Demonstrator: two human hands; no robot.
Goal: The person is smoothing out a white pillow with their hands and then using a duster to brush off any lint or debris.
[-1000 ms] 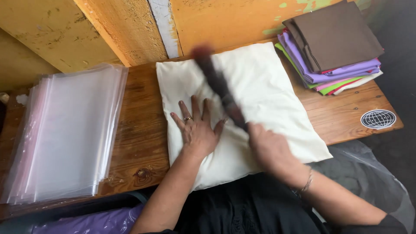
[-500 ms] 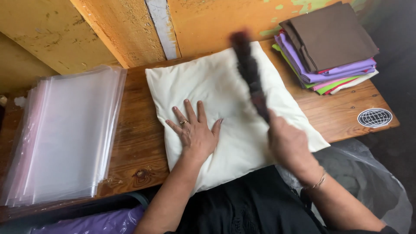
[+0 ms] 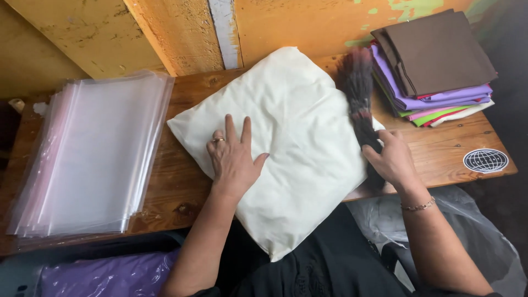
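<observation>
I have the left hand (image 3: 234,159) flat, fingers spread apart, pinning the cream fabric piece (image 3: 291,137) that sits in the middle of the frame, turned cornerwise on the wooden table (image 3: 181,192) with its lower corner hanging over the near edge. My right hand (image 3: 393,159) is closed around the handle of a dark brush (image 3: 358,93), bristles blurred at the cloth's upper right edge; whether they touch it I can't quite tell. To brush well, I'd hold the pinning palm firm and sweep away from it in long strokes. At upper right a stack of folded coloured fabrics (image 3: 434,66) crowds the brush's path. Clear plastic bags (image 3: 93,154) lie stacked at left, well apart.
</observation>
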